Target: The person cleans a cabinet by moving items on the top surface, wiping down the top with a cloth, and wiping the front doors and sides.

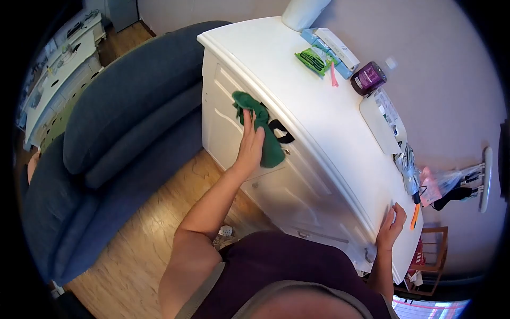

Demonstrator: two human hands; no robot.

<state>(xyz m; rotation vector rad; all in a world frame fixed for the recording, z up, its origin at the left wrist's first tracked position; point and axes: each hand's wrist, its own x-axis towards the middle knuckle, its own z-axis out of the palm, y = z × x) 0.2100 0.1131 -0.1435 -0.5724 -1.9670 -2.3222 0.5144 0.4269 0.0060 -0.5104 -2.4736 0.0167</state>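
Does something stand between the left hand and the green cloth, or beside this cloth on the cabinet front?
Nothing visible separates the left hand from the green cloth. On the cabinet front, a black strap and small knob sit just right of the cloth; they might obstruct a slide that way.

Cloth (270,142) rests against cabinet (313,114) (sofa (133,98) on left).

Glare brightens the floor (142,219); edges bow into black corners.
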